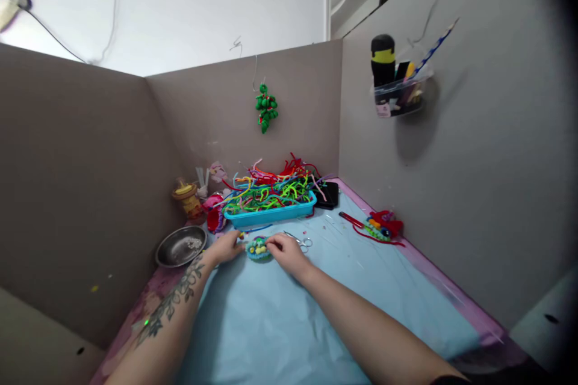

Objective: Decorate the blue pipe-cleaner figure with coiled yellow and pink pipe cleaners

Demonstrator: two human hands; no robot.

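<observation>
While a round metal bowl (174, 247) sits leftmost, the left hand (224, 246), its grip unclear, curls beside a small, round turquoise-and-yellow fuzzy piece (259, 251) on the blue-covered table (271, 325); the right hand (289, 254) pinches its right edge, near silver metal scissors (307, 243).

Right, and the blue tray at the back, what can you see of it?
The blue tray is long and shallow, with rounded corners and a lip, and looks like plastic. It sits upright on the light blue sheet, heaped with fuzzy, bendy stems in green, red and other colours, some poking past the rim. Neither the left hand nor the right hand touches it.
</observation>
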